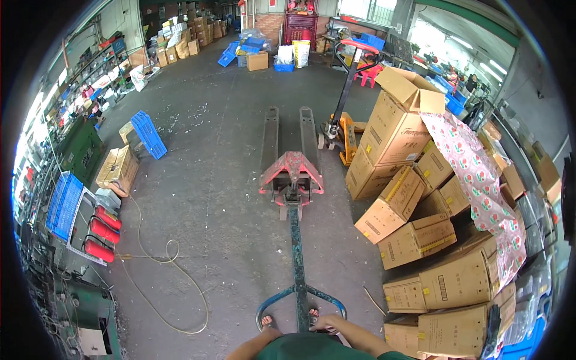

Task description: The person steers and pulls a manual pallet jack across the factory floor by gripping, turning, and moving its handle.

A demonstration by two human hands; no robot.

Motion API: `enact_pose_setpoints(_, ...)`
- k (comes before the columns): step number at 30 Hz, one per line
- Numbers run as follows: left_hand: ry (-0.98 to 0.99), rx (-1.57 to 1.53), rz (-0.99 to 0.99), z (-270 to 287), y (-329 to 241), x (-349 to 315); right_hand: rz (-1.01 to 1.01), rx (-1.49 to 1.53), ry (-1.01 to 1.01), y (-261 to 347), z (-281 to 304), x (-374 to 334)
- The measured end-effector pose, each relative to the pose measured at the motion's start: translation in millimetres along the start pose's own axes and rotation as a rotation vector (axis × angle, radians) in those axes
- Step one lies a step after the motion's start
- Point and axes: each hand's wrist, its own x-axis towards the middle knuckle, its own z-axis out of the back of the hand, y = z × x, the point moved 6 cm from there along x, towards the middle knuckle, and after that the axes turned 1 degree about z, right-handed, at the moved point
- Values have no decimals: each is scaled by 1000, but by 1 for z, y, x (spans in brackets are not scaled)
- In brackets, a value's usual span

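Note:
In front of me stands a hand pallet jack with a worn red body (292, 171) and two long grey forks (271, 135) pointing away from me. Its blue, chipped steering handle (297, 258) slopes back toward me and widens into a loop at my waist. At the lower part of the loop my left hand (271, 331) is closed on the handle, with most of its fingers hidden. My right hand (324, 324) curls over the same loop on the other side. My torso covers the loop's near bar. My sandalled feet show through the loop.
Stacked cartons (414, 237) line the right side, partly under a patterned pink sheet (474, 174). A yellow pallet truck (348, 138) stands beside them. To the left are red fire extinguishers (99, 251), a loose hose (204, 300), a carton (118, 171) and a blue crate (148, 135).

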Motion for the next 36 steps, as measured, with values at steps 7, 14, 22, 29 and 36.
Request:
enact_pose_setpoints(7, -113, 193, -79, 51, -77, -1, -22, -113, -88, -55, -28, 99)
enact_pose_setpoints(14, -219, 396, -138, 63, -88, -23, 49, -195, -566, -34, -6, 51)
enact_pose_setpoints(22, -120, 148, -167, 34, -66, 22, -185, 136, -192, -26, 14, -16)
enact_pose_setpoints(29, -547, 221, -354, 27, -60, 32, -71, -54, -310, -47, -8, 21)
enact_pose_setpoints(36, -791, 170, -265, 27, -63, 18, -500, 270, -241, -24, 7, -7)
